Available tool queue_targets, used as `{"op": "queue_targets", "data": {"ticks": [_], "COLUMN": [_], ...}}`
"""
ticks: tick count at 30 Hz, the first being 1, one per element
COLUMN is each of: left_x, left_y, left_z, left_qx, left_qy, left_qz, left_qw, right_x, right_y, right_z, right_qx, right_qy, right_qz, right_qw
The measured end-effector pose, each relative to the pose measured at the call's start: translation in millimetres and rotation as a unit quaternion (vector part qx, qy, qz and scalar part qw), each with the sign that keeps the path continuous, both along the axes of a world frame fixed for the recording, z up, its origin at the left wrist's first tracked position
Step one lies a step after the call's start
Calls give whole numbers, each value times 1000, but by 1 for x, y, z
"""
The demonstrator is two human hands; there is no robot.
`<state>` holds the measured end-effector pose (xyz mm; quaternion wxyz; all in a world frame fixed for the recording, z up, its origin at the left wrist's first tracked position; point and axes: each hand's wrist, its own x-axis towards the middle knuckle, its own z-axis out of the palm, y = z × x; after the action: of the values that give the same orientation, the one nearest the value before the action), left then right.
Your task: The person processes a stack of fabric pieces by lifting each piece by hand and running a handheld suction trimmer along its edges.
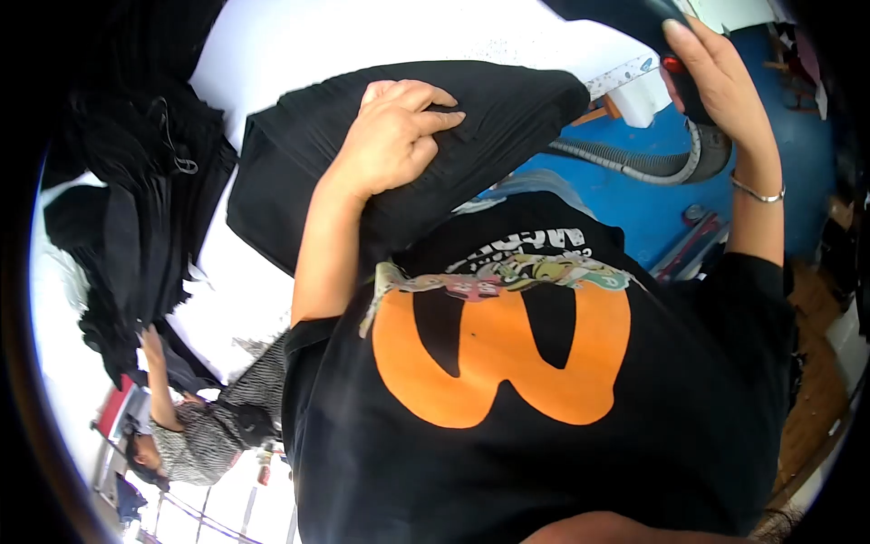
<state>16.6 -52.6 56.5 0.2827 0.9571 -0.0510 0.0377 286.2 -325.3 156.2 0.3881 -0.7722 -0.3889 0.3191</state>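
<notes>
Along the near edge of the white table (362, 36), I see the folded black fabric (517, 100) lying in a stack of close ridges, its lower side seeming to reach past the rim toward the wearer's black T-shirt (507, 471). That overhang worries me first: were the left hand (394, 136) to press unevenly or lose its weight on the layers, they could skew, or the stack might slide off the table. Over on the other side, the right hand (725, 86) grips a black handled tool (634, 18) with a red button (671, 64); I take it for an iron, though the view cuts it off. A loose swing of it could knock the near end of the fabric, and if its face is hot, fingers in its path could be burned. The grey ribbed hose (625, 165) below the edge might snag, but I can't tell whether it joins the tool.

As for pose, I read the left forearm as angled up from the sleeve, palm down on the fabric, fingers loosely parted and slightly bent. The right forearm rises well out to the side, a bracelet (758, 193) at the wrist, thumb laid along the tool
</notes>
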Motion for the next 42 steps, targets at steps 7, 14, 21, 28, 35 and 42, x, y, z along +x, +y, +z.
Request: {"op": "queue_targets", "data": {"ticks": [7, 14, 21, 28, 35, 42], "left_x": [-1, -18, -5, 8, 9, 23], "left_y": [26, 46, 52, 62, 61, 59], "left_z": [-12, -50, -32, -58, -58, -35], "left_qx": [295, 183, 149, 211, 195, 144], "left_qy": [-26, -155, -162, -125, -58, 54], "left_qz": [213, 305, 290, 312, 315, 265], "left_qw": [931, 922, 932, 918, 927, 952], "right_x": [-66, -78, -124, -151, -184, -158], "right_y": [103, 81, 105, 99, 54, 118], "right_z": [-30, -14, -19, -29, 5, -38], "right_qx": [-135, -151, -143, -137, -118, -178], "right_qy": [-264, -206, -226, -183, -117, -140], "right_qz": [376, 323, 289, 165, 176, 19], "right_qw": [878, 911, 919, 960, 970, 974]}}
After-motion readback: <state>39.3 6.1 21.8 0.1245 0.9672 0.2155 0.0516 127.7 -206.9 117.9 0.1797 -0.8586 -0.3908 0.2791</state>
